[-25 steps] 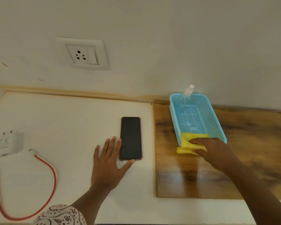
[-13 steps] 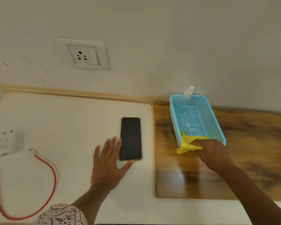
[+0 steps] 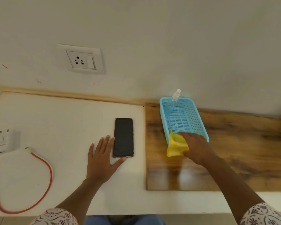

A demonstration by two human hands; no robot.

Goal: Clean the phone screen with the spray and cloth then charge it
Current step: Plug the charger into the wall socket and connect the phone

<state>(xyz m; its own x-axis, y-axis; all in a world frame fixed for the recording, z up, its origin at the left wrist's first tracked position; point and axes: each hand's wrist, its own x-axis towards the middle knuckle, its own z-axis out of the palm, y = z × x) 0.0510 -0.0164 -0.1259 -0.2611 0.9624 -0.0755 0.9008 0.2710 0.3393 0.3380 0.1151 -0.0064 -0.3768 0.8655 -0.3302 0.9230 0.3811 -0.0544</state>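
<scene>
Phone (image 3: 124,137) flat; right hand (image 3: 196,147) apparently gripping cloth (image 3: 176,146) over basket (image 3: 199,120) rim.

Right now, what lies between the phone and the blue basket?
In the head view, nothing stands between the phone and the blue basket: only bare white tabletop and the wooden board edge.

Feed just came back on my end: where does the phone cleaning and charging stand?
Nothing looks finished. In hand: the right hand grips the yellow cloth at the blue basket edge; the left hand lies flat beside the phone. Left: spray bottle sits in the basket, no wiping shown, charger and cable unconnected.
</scene>
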